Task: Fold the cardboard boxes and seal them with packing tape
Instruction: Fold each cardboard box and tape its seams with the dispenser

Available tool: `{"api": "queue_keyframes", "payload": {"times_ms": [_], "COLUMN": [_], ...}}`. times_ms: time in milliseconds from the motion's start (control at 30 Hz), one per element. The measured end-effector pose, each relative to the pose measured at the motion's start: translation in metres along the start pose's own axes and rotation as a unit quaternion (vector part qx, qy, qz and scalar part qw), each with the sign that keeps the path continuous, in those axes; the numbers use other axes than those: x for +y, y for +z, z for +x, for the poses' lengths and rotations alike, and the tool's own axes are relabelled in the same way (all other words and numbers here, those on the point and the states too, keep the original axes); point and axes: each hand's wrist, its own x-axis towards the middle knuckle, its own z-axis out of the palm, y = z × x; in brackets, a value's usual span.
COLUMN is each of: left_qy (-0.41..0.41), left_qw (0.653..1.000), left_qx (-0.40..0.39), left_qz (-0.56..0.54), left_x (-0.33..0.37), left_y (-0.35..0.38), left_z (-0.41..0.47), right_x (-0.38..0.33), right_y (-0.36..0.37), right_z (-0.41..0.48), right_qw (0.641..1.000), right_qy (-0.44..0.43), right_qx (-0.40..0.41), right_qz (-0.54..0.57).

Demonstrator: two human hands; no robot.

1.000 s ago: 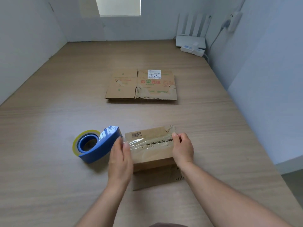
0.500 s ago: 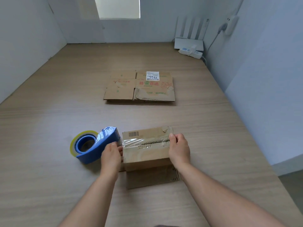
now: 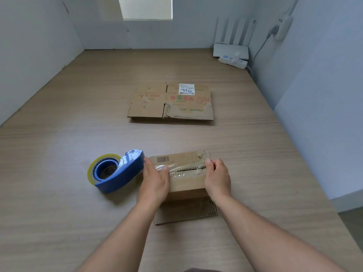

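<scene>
A small folded cardboard box [image 3: 186,185] sits near me on the wooden table, with a strip of clear tape [image 3: 186,167] across its top seam. My left hand [image 3: 155,179] lies over the box's left end, its fingers flat on the tape. My right hand [image 3: 218,177] grips the right end, thumb on the tape's end and fingers curled down the side. A blue tape dispenser [image 3: 117,171] with a yellowish roll lies just left of the box, close to my left hand. A flattened cardboard box [image 3: 155,107] lies further back in the middle.
A white router [image 3: 230,51] and a power strip [image 3: 233,60] stand at the table's far right corner, against the walls. A wall [image 3: 314,85] runs along the right side, and the table's edge [image 3: 351,228] drops off at the near right.
My left hand slid off the box's left end and down its side, then came back up onto the tape at that end. My right hand stayed at the right end.
</scene>
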Motion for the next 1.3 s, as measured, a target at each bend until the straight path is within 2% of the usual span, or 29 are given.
{"api": "queue_keyframes", "payload": {"times_ms": [133,233,333,433,600,667,833,900,967,1067,1133,1300], "left_qy": [-0.037,-0.044,-0.043,-0.054,-0.083,-0.082,0.031,0.053,0.049,0.021,-0.012,-0.017], "left_qw": [0.999,0.999,0.993,0.989,0.992,0.993,0.998,0.995,0.989,0.985,0.99,0.996], "left_qx": [0.006,0.021,0.032,0.05,0.075,0.068,-0.041,-0.089,-0.123,-0.123,-0.096,-0.063], "left_qz": [-0.009,0.007,0.109,0.13,0.062,0.053,-0.026,-0.006,0.06,0.119,0.099,0.062], "left_x": [-0.005,-0.002,0.002,0.001,-0.003,-0.004,-0.017,-0.026,-0.028,-0.01,-0.002,-0.005], "left_y": [0.006,0.008,0.013,0.015,0.014,0.013,-0.01,-0.019,-0.011,0.016,0.03,0.038], "left_z": [0.004,0.002,-0.001,0.002,0.003,0.003,-0.007,-0.026,-0.045,-0.065,-0.07,-0.068], "right_x": [-0.002,-0.015,-0.027,-0.022,-0.002,0.002,0.001,-0.009,-0.024,-0.044,-0.045,-0.015], "right_y": [-0.005,-0.003,0.004,0.005,-0.005,-0.008,-0.02,-0.025,-0.023,-0.01,-0.001,-0.008], "right_z": [-0.001,-0.006,-0.01,-0.006,0.007,0.009,0.026,0.045,0.061,0.061,0.051,0.01], "right_qw": [0.999,0.979,0.954,0.962,0.998,0.999,0.994,0.987,0.974,0.968,0.968,0.963], "right_qy": [-0.003,0.001,0.02,0.004,0.0,-0.019,-0.061,-0.043,-0.008,0.039,0.05,-0.013], "right_qx": [-0.03,-0.056,-0.057,-0.037,-0.052,-0.042,-0.073,-0.097,-0.095,-0.101,-0.13,-0.173], "right_qz": [-0.031,-0.195,-0.294,-0.269,-0.038,-0.009,-0.058,-0.125,-0.208,-0.227,-0.207,-0.205]}}
